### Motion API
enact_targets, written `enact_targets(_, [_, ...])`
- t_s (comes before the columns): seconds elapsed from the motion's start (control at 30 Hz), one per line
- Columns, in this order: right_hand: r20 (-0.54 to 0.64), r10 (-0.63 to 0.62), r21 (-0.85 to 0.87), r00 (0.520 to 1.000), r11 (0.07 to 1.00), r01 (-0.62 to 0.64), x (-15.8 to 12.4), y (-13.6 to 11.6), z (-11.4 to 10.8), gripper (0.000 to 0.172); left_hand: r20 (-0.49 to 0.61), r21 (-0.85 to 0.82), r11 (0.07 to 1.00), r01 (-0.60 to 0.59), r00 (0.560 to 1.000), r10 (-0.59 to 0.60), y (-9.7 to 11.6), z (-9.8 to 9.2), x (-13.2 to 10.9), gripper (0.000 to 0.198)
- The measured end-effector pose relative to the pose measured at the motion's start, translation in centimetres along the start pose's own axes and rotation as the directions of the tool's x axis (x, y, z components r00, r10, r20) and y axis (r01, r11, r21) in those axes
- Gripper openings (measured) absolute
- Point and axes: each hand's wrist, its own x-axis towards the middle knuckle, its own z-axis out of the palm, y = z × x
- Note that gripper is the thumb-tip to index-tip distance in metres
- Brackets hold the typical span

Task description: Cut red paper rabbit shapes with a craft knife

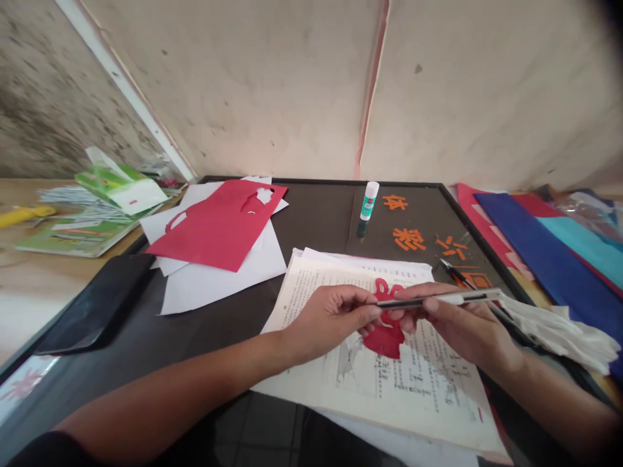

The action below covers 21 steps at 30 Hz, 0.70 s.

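Observation:
My left hand [335, 318] pinches the left end of a slim, grey and white craft knife [455, 299]. Around its handle my right hand [460, 324] is closed, holding it almost level. Just beneath both hands is a red paper cutout [384, 342] with looped tops like ears, partly hidden by the fingers. It is over an open book [311, 285] with printed text and handwritten notes. Whether any finger also grips the cutout I cannot tell.
Red paper with cut-out holes [209, 227] lies on white sheets [224, 292] at left. Behind the book stands a glue stick [370, 201]. Orange paper characters [409, 239], a pen [455, 271], white gloves [564, 331] and coloured sheets [549, 253] are to the right.

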Motion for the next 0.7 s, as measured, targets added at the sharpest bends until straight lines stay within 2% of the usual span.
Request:
enact_targets(0.1, [-0.028, -0.006, -0.043, 1.000, 0.999, 0.005, -0.1, 0.1, 0.3, 0.024, 0.005, -0.014, 1.000, -0.001, 1.000, 0.001, -0.2, 0.2, 0.2, 0.023])
enact_targets(0.2, [-0.059, 0.019, -0.167, 0.998, 0.985, -0.029, 0.0, 0.3, 0.6, 0.024, 0.026, 0.014, 1.000, -0.010, 1.000, 0.010, 0.0, 0.5, 0.1, 0.020])
enact_targets(0.23, [-0.080, 0.027, -0.221, 0.996, 0.974, -0.045, 0.0, 0.4, 0.5, 0.022, 0.031, 0.064, 0.997, -0.046, 0.999, 0.044, 0.1, 0.4, 0.0, 0.019])
enact_targets(0.3, [-0.145, 0.009, -0.285, 0.989, 0.957, -0.051, 0.1, 0.6, -0.1, 0.013, 0.030, 0.254, 0.944, -0.209, 0.978, 0.208, 0.2, 0.1, -0.2, 0.020])
enact_targets(0.33, [-0.185, -0.013, -0.299, 0.983, 0.953, -0.043, 0.1, 0.7, -0.5, 0.010, 0.065, 0.379, 0.868, -0.321, 0.945, 0.321, 0.1, -0.1, -0.2, 0.022])
enact_targets(0.4, [-0.243, -0.040, -0.366, 0.969, 0.929, -0.053, 0.2, 0.8, -1.5, 0.012, 0.247, 0.577, 0.612, -0.540, 0.830, 0.500, -0.3, -0.8, -0.3, 0.025])
enact_targets(0.47, [-0.229, -0.012, -0.495, 0.973, 0.862, -0.106, 0.2, 0.9, -2.3, 0.013, 0.490, 0.640, 0.344, -0.687, 0.710, 0.506, -0.9, -1.4, -0.4, 0.030])
enact_targets(0.5, [-0.210, 0.009, -0.550, 0.978, 0.826, -0.126, 0.2, 0.9, -2.6, 0.014, 0.575, 0.643, 0.248, -0.724, 0.671, 0.468, -1.3, -1.6, -0.4, 0.034])
enact_targets(0.57, [-0.191, 0.024, -0.600, 0.981, 0.788, -0.137, 0.2, 1.0, -2.9, 0.015, 0.644, 0.661, 0.140, -0.737, 0.654, 0.397, -1.8, -1.8, -0.6, 0.044])
enact_targets(0.7, [-0.248, 0.021, -0.576, 0.969, 0.801, -0.165, 0.2, 1.3, -3.2, 0.014, 0.644, 0.695, 0.096, -0.712, 0.677, 0.357, -2.1, -1.7, -0.7, 0.049])
